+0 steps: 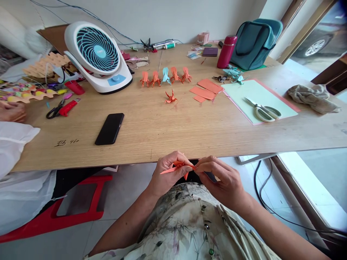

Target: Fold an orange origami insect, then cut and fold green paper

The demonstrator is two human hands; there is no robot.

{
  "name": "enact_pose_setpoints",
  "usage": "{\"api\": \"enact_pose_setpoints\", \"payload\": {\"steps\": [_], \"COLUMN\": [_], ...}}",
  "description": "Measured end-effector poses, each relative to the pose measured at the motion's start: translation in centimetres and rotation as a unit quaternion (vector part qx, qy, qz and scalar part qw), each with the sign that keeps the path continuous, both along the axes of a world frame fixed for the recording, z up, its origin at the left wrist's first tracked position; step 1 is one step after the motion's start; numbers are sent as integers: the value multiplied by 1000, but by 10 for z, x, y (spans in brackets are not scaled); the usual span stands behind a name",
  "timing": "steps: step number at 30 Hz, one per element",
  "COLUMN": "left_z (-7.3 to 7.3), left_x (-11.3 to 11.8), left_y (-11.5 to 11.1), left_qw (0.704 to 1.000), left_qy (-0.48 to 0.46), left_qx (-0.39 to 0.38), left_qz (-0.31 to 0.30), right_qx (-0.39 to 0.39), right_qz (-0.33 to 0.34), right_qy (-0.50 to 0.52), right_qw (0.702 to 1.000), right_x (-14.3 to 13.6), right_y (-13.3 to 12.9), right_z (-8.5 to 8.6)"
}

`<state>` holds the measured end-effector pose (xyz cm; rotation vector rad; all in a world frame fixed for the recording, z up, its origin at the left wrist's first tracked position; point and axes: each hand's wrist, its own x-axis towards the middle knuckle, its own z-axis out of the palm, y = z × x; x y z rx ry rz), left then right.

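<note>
Just off the table's front edge, my left hand (173, 169) is closed around a folded piece of orange paper (168, 170). Parts of the paper stick out on the left and below the fingers. My right hand (221, 177) pinches the paper's right end, with thumb and index finger meeting there. The fingers cover much of the folds. On the table ahead stand several folded paper figures (175, 74), mostly orange with one light blue. A smaller orange figure (170, 96) with pointed legs lies nearer to me.
A black phone (110, 129) lies at front left, near a white fan (99, 54). Orange paper strips (203, 93) lie right of centre. Scissors (263, 110) rest on pale green sheets (276, 97). A magenta flask (227, 51) and teal bag (256, 43) stand behind. Another person's hand (12, 112) is at left.
</note>
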<state>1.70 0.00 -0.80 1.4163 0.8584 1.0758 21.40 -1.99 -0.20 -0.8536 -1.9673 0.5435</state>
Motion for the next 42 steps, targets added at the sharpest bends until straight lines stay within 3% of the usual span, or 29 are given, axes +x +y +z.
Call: {"api": "enact_pose_setpoints", "payload": {"steps": [5, 15, 21, 42], "left_z": [1, 4, 7, 9], "left_x": [0, 3, 2, 2], "left_y": [-1, -2, -3, -6], "left_qw": [999, 999, 999, 995], "left_qy": [15, 13, 29, 50], "left_qx": [34, -27, -4, 74], "left_qz": [11, 18, 29, 51], "right_qx": [9, 55, 9, 19], "right_qz": [9, 24, 20, -36], "right_qy": [15, -52, -25, -5], "right_qw": [1000, 997, 999, 999], "right_x": [1, 7, 8, -2], "right_y": [3, 8, 9, 4], "right_z": [5, 9, 10, 10]}}
